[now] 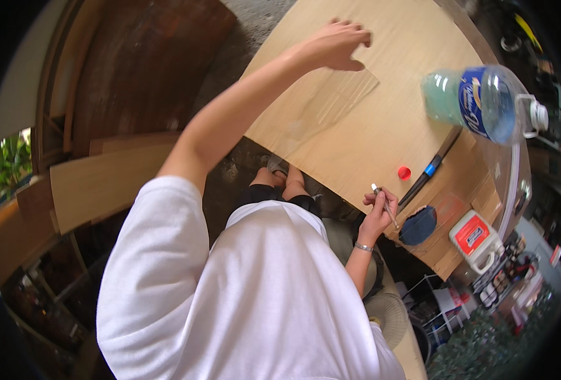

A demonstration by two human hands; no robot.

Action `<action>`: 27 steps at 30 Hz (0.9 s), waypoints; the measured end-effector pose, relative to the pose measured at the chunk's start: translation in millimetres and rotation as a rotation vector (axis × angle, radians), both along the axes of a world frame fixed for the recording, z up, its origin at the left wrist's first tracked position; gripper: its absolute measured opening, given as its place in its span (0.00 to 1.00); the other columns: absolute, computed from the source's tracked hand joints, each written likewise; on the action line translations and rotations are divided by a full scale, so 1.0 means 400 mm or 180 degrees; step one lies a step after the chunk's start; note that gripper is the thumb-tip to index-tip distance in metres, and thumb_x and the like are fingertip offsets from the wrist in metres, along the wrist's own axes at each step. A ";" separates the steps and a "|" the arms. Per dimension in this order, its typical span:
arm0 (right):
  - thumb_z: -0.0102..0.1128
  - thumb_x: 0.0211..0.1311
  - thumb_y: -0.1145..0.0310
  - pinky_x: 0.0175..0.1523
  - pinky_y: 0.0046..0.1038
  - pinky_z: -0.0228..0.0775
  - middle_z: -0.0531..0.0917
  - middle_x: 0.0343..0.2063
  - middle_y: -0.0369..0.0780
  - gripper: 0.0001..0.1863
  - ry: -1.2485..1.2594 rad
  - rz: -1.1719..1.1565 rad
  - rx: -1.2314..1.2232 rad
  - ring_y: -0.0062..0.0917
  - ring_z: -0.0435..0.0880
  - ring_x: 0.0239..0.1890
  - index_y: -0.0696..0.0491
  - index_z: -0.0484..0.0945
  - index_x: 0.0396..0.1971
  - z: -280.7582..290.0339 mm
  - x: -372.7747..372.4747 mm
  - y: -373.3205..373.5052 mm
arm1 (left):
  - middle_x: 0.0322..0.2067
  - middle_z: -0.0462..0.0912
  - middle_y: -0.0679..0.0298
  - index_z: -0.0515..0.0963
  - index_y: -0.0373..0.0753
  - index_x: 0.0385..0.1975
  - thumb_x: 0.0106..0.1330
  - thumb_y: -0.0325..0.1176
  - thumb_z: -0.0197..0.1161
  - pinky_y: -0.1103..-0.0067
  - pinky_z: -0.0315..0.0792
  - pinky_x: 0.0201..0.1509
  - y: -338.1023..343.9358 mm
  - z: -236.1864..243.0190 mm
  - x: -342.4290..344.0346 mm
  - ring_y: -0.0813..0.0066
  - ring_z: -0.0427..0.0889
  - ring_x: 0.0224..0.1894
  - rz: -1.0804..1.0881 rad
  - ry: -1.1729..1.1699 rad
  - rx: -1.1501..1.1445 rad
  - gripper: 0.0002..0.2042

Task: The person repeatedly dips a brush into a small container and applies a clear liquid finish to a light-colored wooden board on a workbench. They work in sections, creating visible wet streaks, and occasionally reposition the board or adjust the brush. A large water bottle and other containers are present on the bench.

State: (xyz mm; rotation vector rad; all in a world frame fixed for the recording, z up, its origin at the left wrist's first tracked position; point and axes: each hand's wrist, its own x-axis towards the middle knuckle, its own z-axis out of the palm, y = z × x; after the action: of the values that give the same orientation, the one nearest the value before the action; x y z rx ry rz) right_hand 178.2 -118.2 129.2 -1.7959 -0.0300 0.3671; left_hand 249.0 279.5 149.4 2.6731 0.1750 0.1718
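My left hand [339,45] reaches across to the far side of a pale wooden tabletop [413,50], fingers spread and nothing in its grasp. Below it lies a clear, glass-like sheet [331,104]; whether the hand touches it I cannot tell. Near the table's right front edge, my right hand [377,215] is closed around a slim pen-like tool [375,189] with a pale tip, its exact kind unclear. Just beyond that hand are a small red cap [404,173] and a long black bar [418,185] wrapped with blue tape.
A large clear bottle [442,95] of bluish liquid stands at the right. Nearer are a cardboard sheet [477,171], a dark blue cloth pad [418,225] and a white jug [483,256] with a red label. Wooden boards [109,183] lean at the left; a fan [388,320] is at lower right.
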 end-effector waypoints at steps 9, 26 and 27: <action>0.43 0.72 0.65 0.35 0.25 0.76 0.84 0.29 0.45 0.13 0.0740 0.1697 0.0773 0.24 0.82 0.27 0.58 0.70 0.46 -0.071 0.052 0.235 | 0.33 0.82 0.68 0.78 0.35 0.41 0.63 0.36 0.67 0.82 0.72 0.42 -0.281 -0.194 -0.806 0.82 0.78 0.36 0.3742 -0.0261 -0.3137 0.13; 0.57 0.67 0.69 0.33 0.21 0.75 0.82 0.29 0.38 0.09 0.0887 0.2825 0.0391 0.20 0.83 0.30 0.57 0.73 0.41 0.000 -0.116 0.337 | 0.29 0.83 0.64 0.80 0.33 0.34 0.61 0.27 0.67 0.83 0.74 0.37 -0.482 -0.363 -0.764 0.81 0.79 0.31 0.3306 -0.0989 -0.4753 0.06; 0.57 0.67 0.70 0.33 0.20 0.75 0.81 0.29 0.38 0.08 0.0866 0.2873 0.0441 0.19 0.83 0.30 0.57 0.72 0.41 0.014 -0.119 0.331 | 0.29 0.83 0.66 0.80 0.34 0.35 0.60 0.27 0.67 0.83 0.73 0.37 -0.477 -0.355 -0.759 0.81 0.78 0.31 0.3313 -0.0933 -0.4737 0.06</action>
State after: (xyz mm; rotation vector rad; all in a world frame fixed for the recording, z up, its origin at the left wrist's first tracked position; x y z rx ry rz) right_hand 130.5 14.3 135.0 -1.4923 -0.6702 1.2116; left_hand -54.4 88.8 7.3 0.8890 1.0664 0.4864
